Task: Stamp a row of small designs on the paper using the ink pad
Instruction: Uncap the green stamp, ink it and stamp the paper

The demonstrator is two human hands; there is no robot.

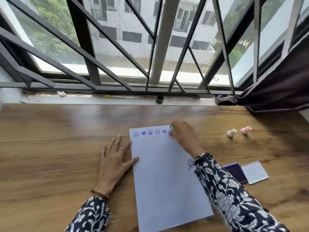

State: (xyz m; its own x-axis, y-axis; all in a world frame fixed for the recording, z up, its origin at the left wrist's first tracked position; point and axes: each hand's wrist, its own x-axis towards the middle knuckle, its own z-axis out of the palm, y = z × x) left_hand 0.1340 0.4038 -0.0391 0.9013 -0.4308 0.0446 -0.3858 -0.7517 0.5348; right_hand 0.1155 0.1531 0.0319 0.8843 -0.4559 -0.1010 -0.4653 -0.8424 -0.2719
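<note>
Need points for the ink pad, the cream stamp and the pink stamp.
ink pad (236, 173), head view, on the dark purple pad surface right of the sleeve.
cream stamp (231, 133), head view, on its body lying on the table.
pink stamp (245, 130), head view, on its body.

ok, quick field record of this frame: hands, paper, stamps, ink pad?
left hand: flat, fingertips on left edge of paper
right hand: pressing teal stamp at right end of row
stamped designs: five visible, smileys and hearts, along top edge
spare stamps: cream and pink, lying right of paper
ink pad: open, lid beside it, partly behind right sleeve
</note>
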